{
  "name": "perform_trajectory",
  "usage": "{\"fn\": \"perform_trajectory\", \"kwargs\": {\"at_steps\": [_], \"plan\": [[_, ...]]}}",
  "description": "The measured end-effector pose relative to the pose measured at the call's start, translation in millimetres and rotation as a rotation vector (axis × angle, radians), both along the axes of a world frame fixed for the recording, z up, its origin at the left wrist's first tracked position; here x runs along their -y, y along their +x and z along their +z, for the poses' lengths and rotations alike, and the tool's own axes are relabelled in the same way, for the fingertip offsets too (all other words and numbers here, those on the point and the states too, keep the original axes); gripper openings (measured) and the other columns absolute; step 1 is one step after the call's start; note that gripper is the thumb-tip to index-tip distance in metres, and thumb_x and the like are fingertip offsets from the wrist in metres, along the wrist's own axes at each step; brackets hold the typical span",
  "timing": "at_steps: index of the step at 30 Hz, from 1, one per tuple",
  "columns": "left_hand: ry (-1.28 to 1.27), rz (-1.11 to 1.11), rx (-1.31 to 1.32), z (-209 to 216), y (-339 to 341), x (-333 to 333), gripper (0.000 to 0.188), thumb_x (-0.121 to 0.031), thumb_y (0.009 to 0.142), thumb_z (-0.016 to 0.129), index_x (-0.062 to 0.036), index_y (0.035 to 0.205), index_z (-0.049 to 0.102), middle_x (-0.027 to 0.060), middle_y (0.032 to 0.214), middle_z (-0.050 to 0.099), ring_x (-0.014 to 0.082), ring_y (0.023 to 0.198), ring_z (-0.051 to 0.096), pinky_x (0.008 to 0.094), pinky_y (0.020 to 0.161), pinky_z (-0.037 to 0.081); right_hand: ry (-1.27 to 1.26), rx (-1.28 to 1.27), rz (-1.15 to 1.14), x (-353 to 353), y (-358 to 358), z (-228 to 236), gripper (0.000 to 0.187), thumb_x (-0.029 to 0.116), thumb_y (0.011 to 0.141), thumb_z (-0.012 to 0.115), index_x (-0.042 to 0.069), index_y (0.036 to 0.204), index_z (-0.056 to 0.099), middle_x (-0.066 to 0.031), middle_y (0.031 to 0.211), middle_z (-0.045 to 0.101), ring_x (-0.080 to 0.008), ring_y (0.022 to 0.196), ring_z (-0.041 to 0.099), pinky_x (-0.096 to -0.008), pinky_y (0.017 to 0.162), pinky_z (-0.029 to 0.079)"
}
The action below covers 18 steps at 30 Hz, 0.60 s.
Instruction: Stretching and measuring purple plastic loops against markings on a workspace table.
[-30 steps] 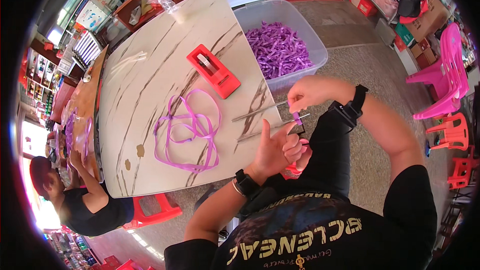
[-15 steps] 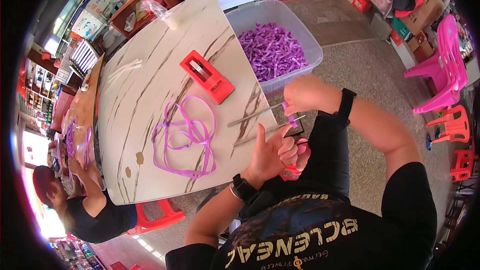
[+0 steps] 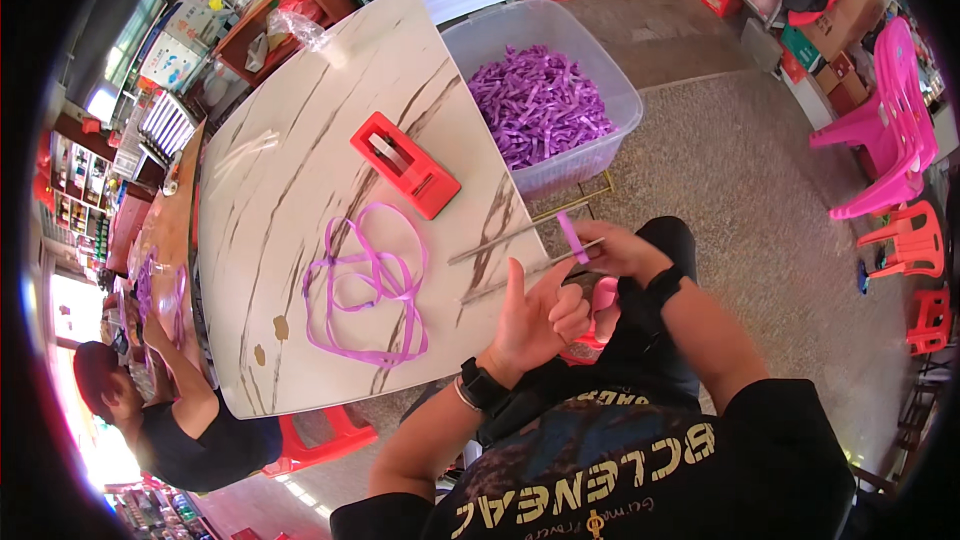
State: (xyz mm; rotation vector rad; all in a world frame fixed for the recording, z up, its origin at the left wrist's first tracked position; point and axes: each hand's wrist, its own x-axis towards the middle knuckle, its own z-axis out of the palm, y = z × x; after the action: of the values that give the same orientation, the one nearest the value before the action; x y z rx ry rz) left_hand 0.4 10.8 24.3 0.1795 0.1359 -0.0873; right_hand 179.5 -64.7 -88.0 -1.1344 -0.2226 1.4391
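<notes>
Two thin metal rods (image 3: 497, 244) extend off the table's right edge, and a short purple ribbon strip (image 3: 568, 232) stands across their ends. My right hand (image 3: 622, 250) closes at the rod ends, fingers at the strip; its fingertips are partly hidden. My left hand (image 3: 545, 312) is just below the rods, palm up. Its thumb points up, the index finger reaches toward the strip, and the other fingers curl loosely with nothing in them. A long, tangled purple ribbon (image 3: 415, 285) lies on the marbled table (image 3: 300, 155), near a red tape dispenser (image 3: 408, 165).
Beyond the table's right edge stands a clear plastic bin (image 3: 628, 105) full of purple ribbon pieces (image 3: 540, 105). Pink (image 3: 890, 130) and orange (image 3: 905, 240) plastic chairs stand at right. Another person (image 3: 190, 420) sits at left by a second table.
My right hand has come lower and nearer, its forearm swinging down. The ribbon strip now stands more upright across the rods. My left hand has barely moved.
</notes>
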Motion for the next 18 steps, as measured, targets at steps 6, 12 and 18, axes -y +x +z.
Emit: {"fn": "perform_trajectory", "kwargs": {"at_steps": [6,12,18], "plan": [[0.021,0.011,-0.021,-3.3,-0.5,-0.5,0.073,-0.065,0.083,0.020,-0.0083,0.127,0.033,-0.0016,0.057,0.029,0.0113,0.054,0.030,0.0242,0.054,0.026,0.294,-0.542,-0.058,-23.7,-39.0,25.2,0.022,0.023,0.086,0.051,0.010,0.103,0.052,0.0058,0.066,0.042,-0.0036,0.049,0.038,-0.0172,0.045,0.031],[0.029,0.007,-0.016,-2.8,0.3,1.4,0.073,-0.065,0.083,0.020,-0.0081,0.126,0.034,-0.0018,0.057,0.029,0.0112,0.054,0.030,0.0241,0.053,0.026,0.517,-0.716,0.125,-23.1,-35.6,5.5,0.021,0.023,0.087,0.050,0.008,0.100,0.051,0.0055,0.064,0.040,-0.0030,0.050,0.040,-0.0175,0.045,0.033],[0.027,0.009,-0.035,-0.9,-0.8,0.2,0.073,-0.065,0.083,0.020,-0.0079,0.126,0.034,-0.0019,0.057,0.028,0.0112,0.054,0.029,0.0242,0.054,0.025,0.475,-0.686,0.054,-21.6,-38.9,7.4,0.015,0.024,0.086,0.052,0.010,0.089,0.050,0.0060,0.066,0.043,-0.0030,0.050,0.039,-0.0169,0.044,0.031]]}}
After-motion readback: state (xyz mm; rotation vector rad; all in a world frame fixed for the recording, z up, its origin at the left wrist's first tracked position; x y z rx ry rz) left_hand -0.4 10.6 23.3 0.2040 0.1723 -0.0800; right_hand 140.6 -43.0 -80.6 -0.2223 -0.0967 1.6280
